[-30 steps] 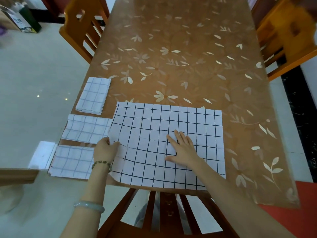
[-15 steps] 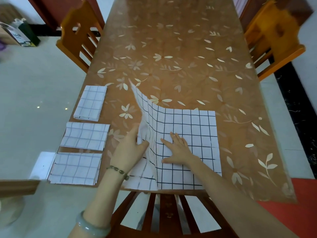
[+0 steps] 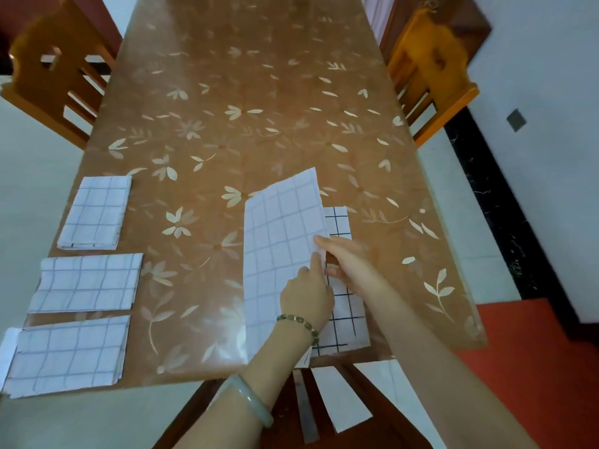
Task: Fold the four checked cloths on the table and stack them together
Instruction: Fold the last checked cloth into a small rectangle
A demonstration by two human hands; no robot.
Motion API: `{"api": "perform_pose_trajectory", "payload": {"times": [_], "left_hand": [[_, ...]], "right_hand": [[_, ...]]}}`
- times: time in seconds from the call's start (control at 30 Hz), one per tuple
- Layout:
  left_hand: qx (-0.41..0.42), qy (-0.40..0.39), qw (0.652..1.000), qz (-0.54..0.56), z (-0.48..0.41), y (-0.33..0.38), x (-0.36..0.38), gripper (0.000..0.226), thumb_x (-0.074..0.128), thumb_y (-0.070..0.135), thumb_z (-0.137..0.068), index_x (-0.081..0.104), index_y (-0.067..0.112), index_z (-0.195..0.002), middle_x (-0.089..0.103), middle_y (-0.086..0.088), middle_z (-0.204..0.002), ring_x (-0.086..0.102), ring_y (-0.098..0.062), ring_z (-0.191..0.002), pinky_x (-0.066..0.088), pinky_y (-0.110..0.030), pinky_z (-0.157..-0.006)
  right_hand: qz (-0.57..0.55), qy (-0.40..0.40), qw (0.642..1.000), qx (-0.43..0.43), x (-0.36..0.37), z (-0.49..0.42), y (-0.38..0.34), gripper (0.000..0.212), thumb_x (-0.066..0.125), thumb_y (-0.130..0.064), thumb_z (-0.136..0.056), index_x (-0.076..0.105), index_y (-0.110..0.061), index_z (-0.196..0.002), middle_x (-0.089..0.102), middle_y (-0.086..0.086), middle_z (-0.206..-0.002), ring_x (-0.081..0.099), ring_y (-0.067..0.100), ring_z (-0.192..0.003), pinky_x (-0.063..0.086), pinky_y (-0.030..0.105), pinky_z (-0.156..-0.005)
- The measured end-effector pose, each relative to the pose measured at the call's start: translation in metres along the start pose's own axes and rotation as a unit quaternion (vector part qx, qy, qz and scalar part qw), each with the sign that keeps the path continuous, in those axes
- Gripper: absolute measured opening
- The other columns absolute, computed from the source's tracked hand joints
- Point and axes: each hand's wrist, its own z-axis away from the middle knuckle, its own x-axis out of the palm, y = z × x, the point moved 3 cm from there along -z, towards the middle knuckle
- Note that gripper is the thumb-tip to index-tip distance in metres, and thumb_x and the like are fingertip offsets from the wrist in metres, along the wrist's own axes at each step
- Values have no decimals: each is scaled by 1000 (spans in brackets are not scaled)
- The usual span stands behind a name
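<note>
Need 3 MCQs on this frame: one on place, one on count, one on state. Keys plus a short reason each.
1. Where do the folded cloths lie?
A. along the table's left edge
B. at the far end
C. on a chair

2. How many cloths are already folded and set aside?
A. one
B. three
C. five

3. What state is the cloth in the hands in?
A. spread flat in one layer
B. rolled up
C. partly folded, one half lifted over the other

Answers:
1. A: the folded cloths sit in a column by the left edge of the table.
2. B: three separate folded rectangles show there.
3. C: the left hand and right hand pinch the edge of the fourth cloth, whose flap stands tilted above the layer beneath.
</note>
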Motion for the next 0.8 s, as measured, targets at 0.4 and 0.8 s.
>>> {"api": "perform_pose_trajectory", "payload": {"times": [0.4,0.8], "left_hand": [[41,26,996,-75,-47,-110,9,65,33,51,-95,28,15,-149,21,-6,-158,16,-21,-146,8,-41,-117],[139,-26,970,-199,-73,-156,37,93,-13,76,-79,0,20,-152,-6,7,-157,-5,-12,-146,-5,-39,-118]], "right_hand": [[176,137,975,19,-62,-53,53,50,71,-2,-74,28,-16,-54,28,2,-55,32,16,-51,23,21,-48],[246,229,941,-23,-79,-54,48,47,63,-2,-80,33,-12,-46,30,-6,-40,32,7,-31,22,13,-36]]}}
